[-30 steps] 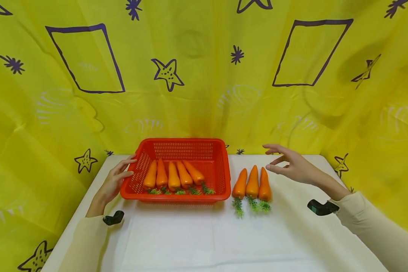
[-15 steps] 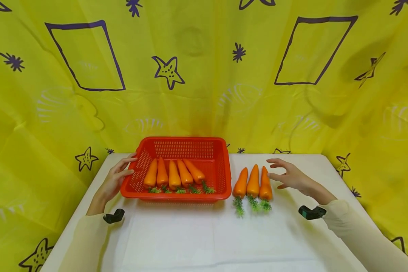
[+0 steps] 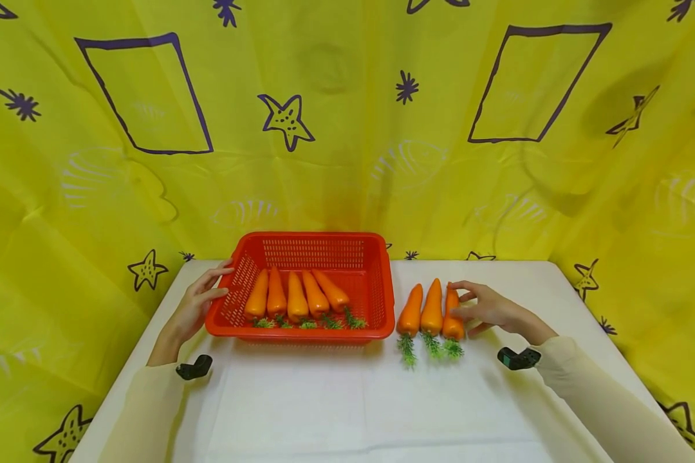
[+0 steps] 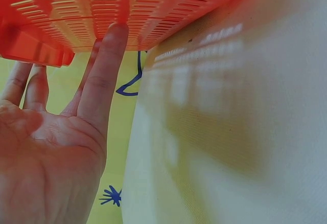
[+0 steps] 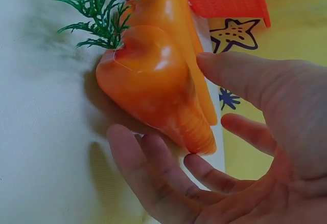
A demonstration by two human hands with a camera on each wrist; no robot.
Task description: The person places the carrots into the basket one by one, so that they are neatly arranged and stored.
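Observation:
Along the left end of a red plastic basket (image 3: 301,334), my left hand (image 3: 192,303) rests its fingertips on the rim; the left wrist view shows nearly straight fingers (image 4: 99,86) against the slotted wall. Several orange toy carrots (image 3: 297,299) lie side by side in the basket, green tops toward me. Three more carrots lie on the table at right. My right hand (image 3: 492,307) is around the rightmost carrot (image 5: 148,75), partly covering it in the head view. Its thumb is on one side and its fingers on the other, spread and slightly bent, without a visible grip.
The white-covered table (image 3: 324,405) bears everything. A yellow curtain (image 3: 347,180) with dark star drawings stands behind and at both sides. Right beside the basket lie the middle carrot (image 3: 432,308) and the left carrot (image 3: 410,312) of the loose row.
My right hand has come down and to the left, from above the loose carrots to around the rightmost one. The left hand and the basket stay in place.

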